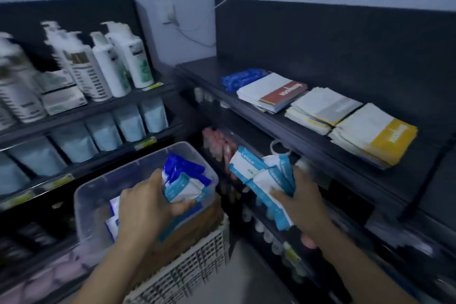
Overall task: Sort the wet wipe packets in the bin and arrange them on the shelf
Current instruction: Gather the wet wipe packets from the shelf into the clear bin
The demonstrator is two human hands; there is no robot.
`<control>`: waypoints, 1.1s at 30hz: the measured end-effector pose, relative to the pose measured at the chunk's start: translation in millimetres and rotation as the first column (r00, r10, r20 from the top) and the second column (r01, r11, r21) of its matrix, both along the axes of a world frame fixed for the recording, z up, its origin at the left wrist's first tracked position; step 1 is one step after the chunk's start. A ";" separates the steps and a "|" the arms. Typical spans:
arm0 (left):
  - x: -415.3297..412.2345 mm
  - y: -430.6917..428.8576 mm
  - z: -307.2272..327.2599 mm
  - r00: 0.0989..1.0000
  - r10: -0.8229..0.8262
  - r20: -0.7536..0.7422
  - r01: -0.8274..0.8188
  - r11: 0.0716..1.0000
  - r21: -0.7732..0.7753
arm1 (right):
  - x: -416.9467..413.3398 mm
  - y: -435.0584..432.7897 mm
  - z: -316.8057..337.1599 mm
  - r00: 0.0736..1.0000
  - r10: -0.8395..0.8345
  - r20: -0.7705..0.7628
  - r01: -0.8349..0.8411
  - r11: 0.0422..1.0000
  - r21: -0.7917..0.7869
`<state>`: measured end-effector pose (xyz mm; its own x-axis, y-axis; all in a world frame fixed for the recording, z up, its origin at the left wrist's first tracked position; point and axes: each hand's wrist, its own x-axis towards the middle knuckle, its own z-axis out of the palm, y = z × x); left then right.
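Down in the corner, the clear bin (93, 195) sits on a white lattice crate (192, 266), hemmed in by the bottle racks (103, 61) on the left and the dark shelf (271, 121) on the right. Only a narrow gap separates the bin's right rim from the shelf front. The shelf top has bare room at its near left end, beside a row of dark blue packets (243, 78) and three stacks of flat sachets (323, 108) that run close to the front edge.

My left hand (148, 205) is inside the bin, fingers (182, 205) curled tight round a white and light blue wipe packet (183, 187), with loose blue packets (182, 165) just behind it. My right hand (303, 207) hangs below the shelf's front edge, fingers clamped on a fanned bundle of packets (261, 175) of the same kind
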<state>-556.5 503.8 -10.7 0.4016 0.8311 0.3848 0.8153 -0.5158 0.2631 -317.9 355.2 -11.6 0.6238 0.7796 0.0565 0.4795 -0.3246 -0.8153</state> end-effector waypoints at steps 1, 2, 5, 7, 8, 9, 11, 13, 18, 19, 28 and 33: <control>-16.9 7.2 -0.7 0.999 0.043 0.007 -0.043 0.999 -0.017 | -13.2 16.2 -2.1 0.999 0.034 0.006 -0.034 0.999 -0.016; -33.2 13.8 -1.5 0.997 0.081 0.009 -0.081 0.996 -0.029 | -25.4 32.3 -5.3 0.997 0.069 0.018 -0.068 0.997 -0.040; -74.4 31.8 -9.6 0.989 0.148 0.015 -0.147 0.989 -0.034 | -56.5 74.9 -13.7 0.983 0.179 0.041 -0.174 0.980 -0.101; -96.0 42.0 -18.1 0.981 0.194 0.010 -0.194 0.980 -0.051 | -73.5 99.8 -20.6 0.970 0.240 0.039 -0.233 0.963 -0.133; -104.2 46.2 -22.0 0.977 0.213 0.001 -0.213 0.976 -0.056 | -80.0 110.8 -24.6 0.964 0.266 0.033 -0.258 0.955 -0.145; -111.1 50.3 -27.0 0.975 0.222 -0.008 -0.222 0.974 -0.048 | -85.9 120.8 -28.1 0.956 0.291 0.030 -0.283 0.947 -0.155; -121.9 58.5 -35.6 0.970 0.239 -0.039 -0.240 0.971 -0.015 | -95.3 142.4 -37.6 0.941 0.335 0.040 -0.324 0.931 -0.171; -128.0 67.9 -41.3 0.962 0.262 -0.079 -0.263 0.965 -0.001 | -100.6 165.1 -46.5 0.928 0.365 0.068 -0.349 0.920 -0.180; -122.0 104.2 -49.6 0.912 0.349 -0.217 -0.374 0.924 -0.083 | -97.1 227.8 -67.9 0.880 0.448 0.158 -0.392 0.873 -0.291; -117.1 114.0 -53.2 0.901 0.356 -0.249 -0.392 0.913 -0.114 | -93.9 241.1 -71.9 0.870 0.465 0.165 -0.398 0.859 -0.321; -71.9 203.6 -118.4 0.872 0.309 -0.380 -0.458 0.790 -0.408 | -62.8 336.6 -120.0 0.752 0.639 0.165 -0.455 0.683 -0.571; -63.0 229.0 -136.3 0.888 0.295 -0.353 -0.436 0.785 -0.441 | -58.5 367.6 -149.6 0.684 0.725 0.077 -0.553 0.584 -0.594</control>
<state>-619.5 732.8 -147.0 0.0510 0.9804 -0.1902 0.9874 -0.0209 0.1569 -376.4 722.8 -161.2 -0.0314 0.9286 -0.3698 0.8952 -0.1384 -0.4236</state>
